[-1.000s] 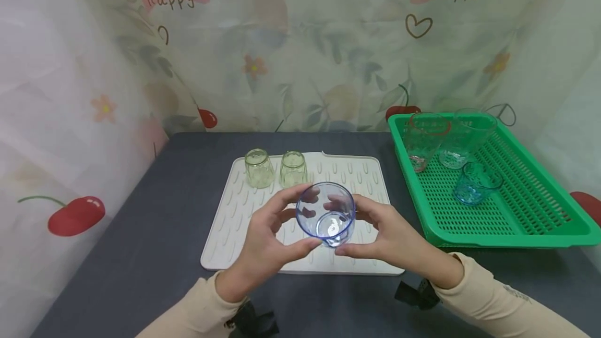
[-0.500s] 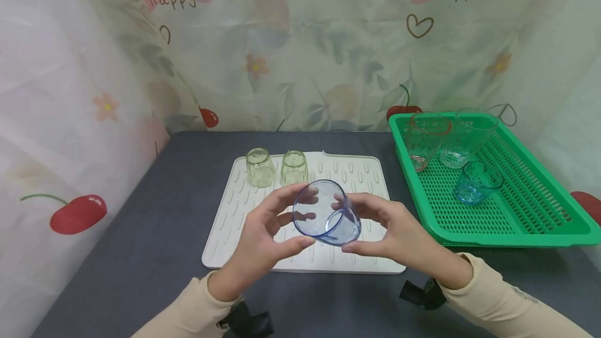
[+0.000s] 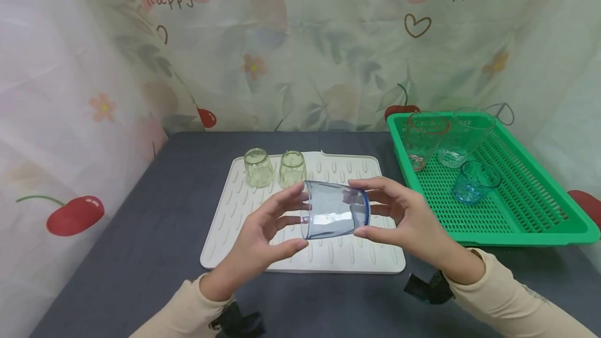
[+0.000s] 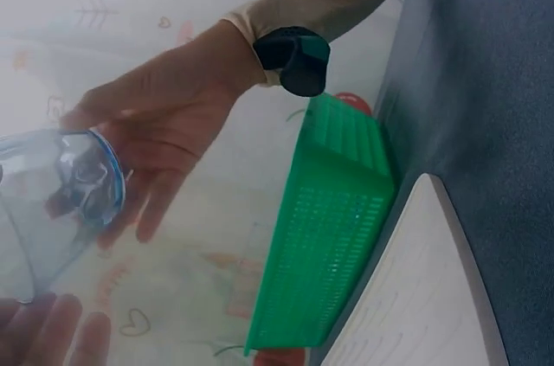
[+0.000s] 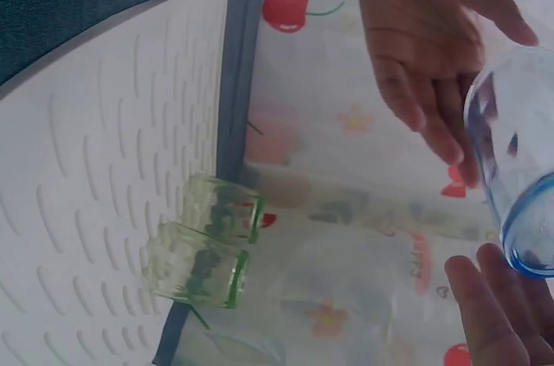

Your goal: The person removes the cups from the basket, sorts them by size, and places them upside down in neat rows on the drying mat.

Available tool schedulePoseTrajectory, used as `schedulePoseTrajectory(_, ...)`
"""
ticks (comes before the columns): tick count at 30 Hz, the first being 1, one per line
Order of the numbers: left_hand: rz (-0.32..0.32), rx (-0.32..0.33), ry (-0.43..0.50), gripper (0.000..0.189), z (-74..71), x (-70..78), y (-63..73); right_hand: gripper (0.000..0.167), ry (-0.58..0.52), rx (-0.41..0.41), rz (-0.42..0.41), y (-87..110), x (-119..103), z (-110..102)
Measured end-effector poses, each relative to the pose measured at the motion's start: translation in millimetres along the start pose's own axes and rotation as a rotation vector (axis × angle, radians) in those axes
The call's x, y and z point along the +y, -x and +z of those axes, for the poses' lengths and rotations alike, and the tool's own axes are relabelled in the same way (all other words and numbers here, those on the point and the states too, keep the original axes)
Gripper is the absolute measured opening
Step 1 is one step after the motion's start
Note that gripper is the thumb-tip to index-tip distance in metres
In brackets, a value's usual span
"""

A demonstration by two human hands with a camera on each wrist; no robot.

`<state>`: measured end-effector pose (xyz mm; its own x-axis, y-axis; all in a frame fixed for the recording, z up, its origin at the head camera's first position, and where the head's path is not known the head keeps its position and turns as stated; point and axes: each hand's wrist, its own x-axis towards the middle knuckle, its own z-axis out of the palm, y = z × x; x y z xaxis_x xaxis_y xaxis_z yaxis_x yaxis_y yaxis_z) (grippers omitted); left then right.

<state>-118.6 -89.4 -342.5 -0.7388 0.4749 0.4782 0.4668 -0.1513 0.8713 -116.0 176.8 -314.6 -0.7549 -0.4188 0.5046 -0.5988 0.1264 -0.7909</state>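
Observation:
A clear blue-tinted drinking glass (image 3: 334, 212) lies on its side in the air over the white ridged mat, its mouth to the left and its thick base to the right. My left hand (image 3: 263, 236) holds it at the rim, thumb below and fingers behind. At the base end, my right hand (image 3: 408, 218) grips it between thumb and fingers. The left wrist view shows the glass (image 4: 61, 202) with the right hand (image 4: 169, 115) at its base. In the right wrist view the left hand (image 5: 433, 54) is at the rim of the glass (image 5: 511, 150).
Two greenish glasses (image 3: 259, 168) stand upside down at the back of the white mat (image 3: 225, 244). On the right, a green basket (image 3: 512, 239) holds a red-rimmed glass (image 3: 420, 142), a tall clear glass (image 3: 465, 140) and a small blue glass (image 3: 474, 184). Patterned cloth (image 3: 300, 67) hangs behind the dark table (image 3: 141, 254).
The blue-tinted glass has turned from mouth toward the camera to lying sideways, its base swinging right. My right hand has moved right with the base; my left has shifted slightly left.

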Motion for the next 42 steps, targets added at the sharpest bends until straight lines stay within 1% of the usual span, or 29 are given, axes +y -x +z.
schedulePoseTrajectory(4,-0.027,-0.017,-0.053,0.077,-4.2,-1.8,3.2,0.061,-0.006,0.022,0.001,-2.5,-2.8,-1.5)
schedulePoseTrajectory(6,-0.036,-0.023,-0.131,0.076,-8.3,-2.6,5.5,0.062,-0.011,0.032,-0.001,-3.7,-2.9,-2.0)
schedulePoseTrajectory(8,-0.079,-0.023,-0.266,0.072,-13.9,-2.0,7.9,0.061,-0.031,0.035,-0.010,-4.8,-2.0,-2.6)
schedulePoseTrajectory(10,-0.134,-0.030,-0.443,0.064,-20.9,-2.3,10.7,0.061,-0.046,0.035,-0.011,-5.5,-1.3,-3.0)
schedulePoseTrajectory(13,-0.267,-0.059,-0.706,0.053,-32.3,-4.9,16.1,0.059,-0.043,0.035,0.005,-5.9,-0.1,-2.7)
schedulePoseTrajectory(15,-0.346,-0.084,-0.834,0.050,-38.9,-8.3,20.8,0.059,-0.017,0.034,0.026,-6.1,0.1,-2.1)
schedulePoseTrajectory(17,-0.406,-0.100,-0.926,0.050,-44.1,-12.2,25.8,0.059,0.015,0.037,0.038,-6.7,0.5,-1.5)
schedulePoseTrajectory(18,-0.420,-0.104,-0.965,0.050,-46.2,-14.1,28.4,0.059,0.031,0.039,0.041,-7.1,0.7,-1.4)
schedulePoseTrajectory(20,-0.423,-0.108,-1.029,0.049,-50.1,-18.7,34.3,0.059,0.049,0.043,0.042,-7.8,1.5,-1.3)
schedulePoseTrajectory(25,-0.382,-0.119,-1.199,0.050,-57.4,-33.8,52.3,0.057,0.082,0.047,0.048,-10.6,5.2,-0.7)
schedulePoseTrajectory(28,-0.397,-0.136,-1.279,0.055,-60.2,-41.9,63.2,0.055,0.103,0.044,0.074,-13.0,8.3,0.3)
schedulePoseTrajectory(31,-0.422,-0.164,-1.319,0.060,-62.4,-46.3,71.5,0.053,0.134,0.033,0.123,-14.9,11.7,1.1)
schedulePoseTrajectory(37,-0.481,-0.226,-1.336,0.062,-65.6,-48.4,81.2,0.053,0.192,0.014,0.218,-21.7,18.7,0.9)
schedulePoseTrajectory(42,-0.492,-0.235,-1.332,0.062,-67.3,-51.3,85.0,0.055,0.236,0.019,0.287,-32.0,23.9,-0.9)
